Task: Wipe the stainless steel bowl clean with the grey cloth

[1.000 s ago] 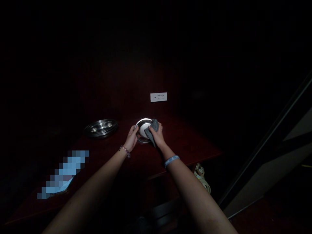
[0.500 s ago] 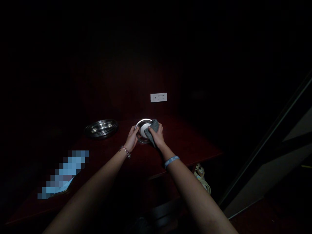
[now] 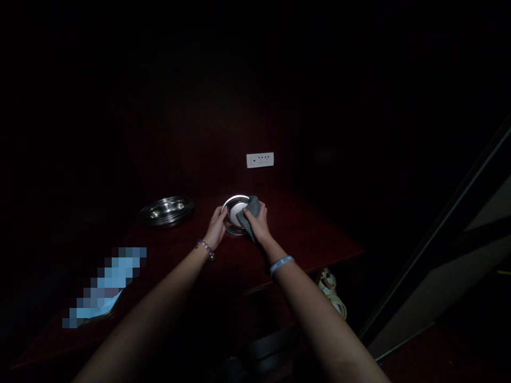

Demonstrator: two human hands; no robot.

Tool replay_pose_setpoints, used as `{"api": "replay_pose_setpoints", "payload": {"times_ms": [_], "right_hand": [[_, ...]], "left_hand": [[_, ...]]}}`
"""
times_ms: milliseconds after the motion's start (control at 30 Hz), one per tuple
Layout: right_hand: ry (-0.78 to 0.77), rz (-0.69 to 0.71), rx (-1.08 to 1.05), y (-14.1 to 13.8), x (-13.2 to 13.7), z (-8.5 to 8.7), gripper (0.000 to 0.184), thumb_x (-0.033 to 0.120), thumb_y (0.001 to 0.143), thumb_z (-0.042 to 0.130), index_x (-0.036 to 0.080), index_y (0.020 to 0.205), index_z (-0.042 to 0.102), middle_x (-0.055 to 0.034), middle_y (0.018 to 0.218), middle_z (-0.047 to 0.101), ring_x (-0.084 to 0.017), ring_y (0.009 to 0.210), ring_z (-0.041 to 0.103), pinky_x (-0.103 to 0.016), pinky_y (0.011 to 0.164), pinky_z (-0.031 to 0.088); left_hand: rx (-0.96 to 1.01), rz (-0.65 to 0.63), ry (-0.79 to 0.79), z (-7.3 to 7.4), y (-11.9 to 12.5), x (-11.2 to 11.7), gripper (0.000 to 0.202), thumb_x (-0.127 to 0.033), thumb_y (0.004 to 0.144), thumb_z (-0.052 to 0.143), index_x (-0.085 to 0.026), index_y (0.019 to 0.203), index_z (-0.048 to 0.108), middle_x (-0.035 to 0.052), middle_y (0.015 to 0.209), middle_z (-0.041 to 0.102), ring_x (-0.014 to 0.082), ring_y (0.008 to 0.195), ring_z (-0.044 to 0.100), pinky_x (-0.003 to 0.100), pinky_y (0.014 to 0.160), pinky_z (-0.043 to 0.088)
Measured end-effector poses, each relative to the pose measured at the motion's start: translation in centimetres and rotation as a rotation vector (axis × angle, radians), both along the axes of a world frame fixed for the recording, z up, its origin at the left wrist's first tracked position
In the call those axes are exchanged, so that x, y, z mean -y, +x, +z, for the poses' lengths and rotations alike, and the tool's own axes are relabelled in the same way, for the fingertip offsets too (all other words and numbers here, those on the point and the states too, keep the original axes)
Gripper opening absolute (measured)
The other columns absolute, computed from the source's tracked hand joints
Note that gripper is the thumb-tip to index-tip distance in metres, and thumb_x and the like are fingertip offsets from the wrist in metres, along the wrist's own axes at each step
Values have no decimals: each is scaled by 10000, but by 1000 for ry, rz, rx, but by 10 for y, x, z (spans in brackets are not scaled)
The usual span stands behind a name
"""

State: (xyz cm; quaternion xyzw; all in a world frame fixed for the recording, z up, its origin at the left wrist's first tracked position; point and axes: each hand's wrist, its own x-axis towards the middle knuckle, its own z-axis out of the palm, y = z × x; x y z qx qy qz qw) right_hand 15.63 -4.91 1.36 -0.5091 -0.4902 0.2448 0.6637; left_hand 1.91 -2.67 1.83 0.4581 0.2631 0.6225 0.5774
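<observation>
A shiny round metal bowl (image 3: 237, 208) is held up over the dark red desk (image 3: 311, 234), its flat middle catching the light. My left hand (image 3: 216, 227) grips its left rim, thumb on the near face and fingers behind. On the right side, my right hand (image 3: 258, 221) is closed around a grey textured cloth (image 3: 251, 207), pressing it against the bowl's right edge; one corner of the cloth hangs down. To the left, a stack of similar metal bowls (image 3: 166, 211) rests on the desk.
A blurred-out lit screen (image 3: 109, 287) lies on the desk at the lower left. The back wall carries a white power socket (image 3: 260, 160). Below the desk's right edge are pale rolls (image 3: 334, 298). A slanted panel (image 3: 439, 287) stands at the right.
Almost nothing differs. Both hands keep their hold on the bowl and the cloth, and the view has shifted very slightly.
</observation>
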Motion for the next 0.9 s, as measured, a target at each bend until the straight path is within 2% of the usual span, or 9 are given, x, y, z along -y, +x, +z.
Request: {"api": "replay_pose_setpoints", "payload": {"times_ms": [133,300,433,533,667,767,900], "right_hand": [[5,-11,8,0,1,1,593,466,736,705,253,1246,491,-86,1244,506,-238,1203,530,-403,1110,387],[-1,12,20,0,3,1,591,444,730,706,245,1242,488,-92,1253,500,-238,1209,526,-407,1122,377],[28,3,10,-3,1,-1,618,453,730,709,256,1261,462,-103,1313,484,-247,1262,501,-430,1137,359],[52,-34,-18,-6,-2,-2,756,477,716,723,250,1349,378,-138,1411,421,-264,1341,445,-446,1149,342],[54,-163,29,-8,-2,0,921,550,704,728,226,1444,285,-190,1526,296,-314,1448,302,-501,1180,266],[90,-249,146,-10,5,5,902,597,754,673,203,1467,288,-190,1581,230,-338,1494,186,-541,1196,197],[100,-266,231,-17,13,10,808,629,823,584,219,1464,314,-158,1598,220,-326,1494,174,-554,1200,171]], "left_hand": [[6,-14,20,0,0,0,218,-363,809,713,-191,857,587,-3,813,609,132,737,605,247,685,512],[22,-16,0,-2,-1,-1,213,-343,804,715,-183,873,593,-11,803,611,115,701,589,228,644,508],[45,-28,-27,-2,-2,-3,189,-324,813,708,-183,898,616,18,850,646,143,770,619,261,706,523],[55,-43,-48,-1,-3,-5,186,-316,812,710,-181,916,635,43,883,670,176,838,640,294,755,532],[104,-61,-47,4,-3,-4,158,-303,843,682,-177,936,661,58,940,704,185,893,658,301,804,538],[164,-75,-25,9,-1,0,155,-295,867,659,-173,962,671,55,977,717,167,889,666,289,829,538],[163,-58,54,15,2,7,203,-325,847,695,-198,1002,661,24,967,709,138,860,662,258,832,524]]}}
